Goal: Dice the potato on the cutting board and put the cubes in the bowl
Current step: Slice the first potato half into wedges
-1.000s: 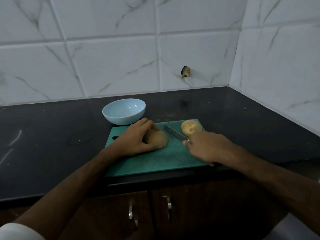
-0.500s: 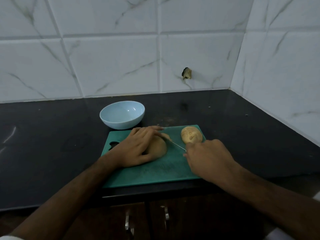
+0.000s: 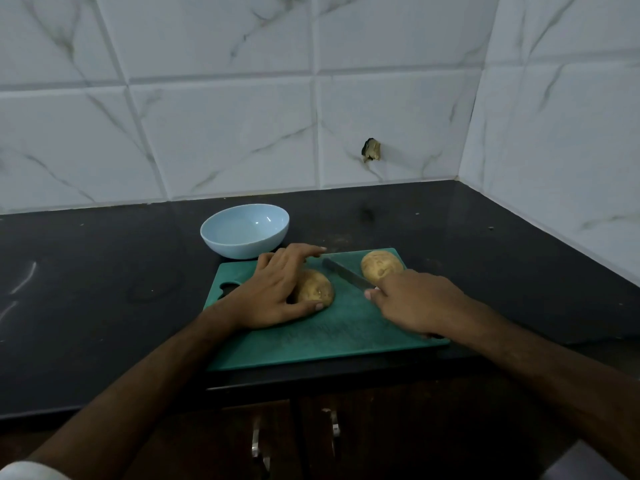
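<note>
The green cutting board [image 3: 332, 344] lies at the front edge of the dark bench [image 3: 86, 306], and everything else is placed from it. Just beyond the board's far left corner stands the pale blue bowl [image 3: 244, 230], with no cubes in it.

On the left half of the board, the left hand [image 3: 273, 289] rests over a whole potato [image 3: 314, 287]. The thumb presses against the potato's near side, while the fingers arch over it with the forefinger stretched out toward the board's far edge. For a safe first cut, that forefinger would do better tucked back with the others, knuckles forward, so that the potato cannot roll.

Near the middle of the board the knife [image 3: 346, 273] lies slantwise, its tip toward the far edge and its blade not touching the potato. The right hand [image 3: 415, 303], on the right half of the board, is wrapped around the knife's handle, which is mostly hidden under it. A second whole potato [image 3: 381, 267] sits at the board's far right corner, just behind that hand.

No cut is made yet. A sound start, as I judge it, is to set the blade across the middle of the held potato, halve it, and lay the flat faces down before slicing into strips and cubes.
</note>
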The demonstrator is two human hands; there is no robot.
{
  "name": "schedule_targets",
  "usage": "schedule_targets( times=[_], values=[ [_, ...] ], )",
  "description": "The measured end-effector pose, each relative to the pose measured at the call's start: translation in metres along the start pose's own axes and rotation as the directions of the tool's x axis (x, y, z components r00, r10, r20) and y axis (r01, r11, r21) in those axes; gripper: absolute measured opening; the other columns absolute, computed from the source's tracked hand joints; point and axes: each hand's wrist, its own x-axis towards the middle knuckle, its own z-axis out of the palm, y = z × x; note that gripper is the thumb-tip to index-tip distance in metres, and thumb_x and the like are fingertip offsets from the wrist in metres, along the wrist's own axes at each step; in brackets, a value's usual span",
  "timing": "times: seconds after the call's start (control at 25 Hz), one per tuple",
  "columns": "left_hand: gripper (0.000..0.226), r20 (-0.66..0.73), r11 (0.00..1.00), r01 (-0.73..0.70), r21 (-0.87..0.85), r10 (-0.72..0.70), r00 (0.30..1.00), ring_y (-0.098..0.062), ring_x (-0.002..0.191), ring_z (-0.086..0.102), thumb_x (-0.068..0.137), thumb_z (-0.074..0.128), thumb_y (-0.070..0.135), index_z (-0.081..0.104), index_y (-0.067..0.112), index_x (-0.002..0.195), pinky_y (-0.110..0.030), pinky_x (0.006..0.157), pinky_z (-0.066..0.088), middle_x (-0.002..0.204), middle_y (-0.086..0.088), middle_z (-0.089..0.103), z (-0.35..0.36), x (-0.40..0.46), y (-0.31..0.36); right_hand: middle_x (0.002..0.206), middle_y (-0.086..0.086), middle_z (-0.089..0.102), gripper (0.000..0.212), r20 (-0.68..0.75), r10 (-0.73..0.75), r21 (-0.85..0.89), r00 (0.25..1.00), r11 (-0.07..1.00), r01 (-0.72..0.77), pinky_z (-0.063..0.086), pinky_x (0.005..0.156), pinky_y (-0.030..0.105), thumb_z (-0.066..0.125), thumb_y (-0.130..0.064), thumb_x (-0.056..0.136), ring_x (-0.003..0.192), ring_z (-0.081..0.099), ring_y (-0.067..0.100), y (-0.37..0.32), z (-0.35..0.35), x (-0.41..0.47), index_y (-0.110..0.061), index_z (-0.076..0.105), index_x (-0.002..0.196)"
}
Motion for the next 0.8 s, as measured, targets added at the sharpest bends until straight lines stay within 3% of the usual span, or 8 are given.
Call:
schedule_targets(
  times=[0.12, 0.24, 0.32, 0.52, 0.64, 0.8],
  values=[
    [0.064, -0.02, 0.998, 0.049, 0.033, -0.048, 0.999, -0.004, 0.115, 0.043, 0.085, 0.049, 0.077, 0.037, 0.036, 0.132, -0.04, 0.104, 0.03, 0.126, 0.019, 0.04, 0.0, -0.007, -0.004, 0.09, 0.004, 0.07, 0.046, -0.028, 0.043, -0.028, 0.999, 0.999, -0.044, 0.038, 0.066, 0.033, 0.028, -0.054, 0.107, 0.074, 0.061, 0.016, -0.001, -0.003, 0.001, -0.022, 0.062, 0.109],
    [0.056, -0.034, 0.998, 0.064, -0.009, -0.064, 0.997, -0.004, 0.115, 0.044, 0.085, 0.047, 0.077, 0.044, 0.037, 0.125, -0.037, 0.104, 0.03, 0.123, 0.019, 0.045, 0.0, -0.011, -0.005, 0.074, 0.001, 0.069, 0.041, -0.024, 0.018, 0.025, 1.0, 1.0, -0.018, 0.036, 0.058, 0.029, 0.029, -0.054, 0.107, 0.055, 0.062, 0.01, -0.015, -0.007, 0.001, -0.024, 0.056, 0.098],
    [0.055, -0.042, 0.998, 0.058, -0.022, -0.059, 0.997, -0.002, 0.116, 0.044, 0.086, 0.051, 0.074, 0.046, 0.037, 0.126, -0.035, 0.103, 0.031, 0.123, 0.019, 0.045, 0.0, -0.01, -0.005, 0.074, 0.003, 0.068, 0.045, -0.036, 0.0, 0.021, 0.999, 1.0, 0.001, 0.04, 0.06, 0.03, 0.029, -0.054, 0.107, 0.049, 0.062, 0.011, -0.024, -0.008, 0.003, -0.02, 0.057, 0.096],
    [0.053, -0.067, 0.999, 0.036, -0.018, -0.037, 0.997, 0.0, 0.115, 0.043, 0.087, 0.061, 0.066, 0.048, 0.034, 0.128, -0.029, 0.101, 0.033, 0.123, 0.019, 0.045, 0.001, -0.01, -0.005, 0.078, 0.006, 0.065, 0.05, 0.009, -0.035, -0.023, 0.999, 0.999, 0.036, 0.057, 0.071, 0.035, 0.031, -0.05, 0.108, 0.056, 0.071, 0.02, -0.031, -0.015, -0.003, -0.011, 0.058, 0.123],
    [0.053, -0.085, 1.0, 0.017, -0.005, -0.017, 0.996, -0.001, 0.113, 0.044, 0.086, 0.063, 0.065, 0.05, 0.034, 0.126, -0.026, 0.098, 0.034, 0.122, 0.017, 0.045, 0.0, -0.009, -0.004, 0.088, 0.011, 0.07, 0.051, 0.05, -0.046, -0.009, 0.998, 0.999, 0.047, 0.059, 0.068, 0.035, 0.031, -0.048, 0.108, 0.06, 0.073, 0.023, -0.032, -0.019, -0.006, -0.013, 0.047, 0.141],
    [0.059, -0.1, 0.999, 0.015, -0.052, -0.021, 0.995, 0.005, 0.104, 0.046, 0.078, 0.068, 0.07, 0.055, 0.032, 0.122, -0.013, 0.09, 0.034, 0.112, 0.019, 0.045, -0.001, -0.009, -0.003, 0.096, 0.014, 0.068, 0.052, 0.098, -0.04, 0.027, 0.994, 0.999, 0.038, 0.059, 0.06, 0.036, 0.032, -0.044, 0.109, 0.06, 0.073, 0.026, -0.033, -0.019, -0.006, -0.01, 0.039, 0.148]
  ],
)
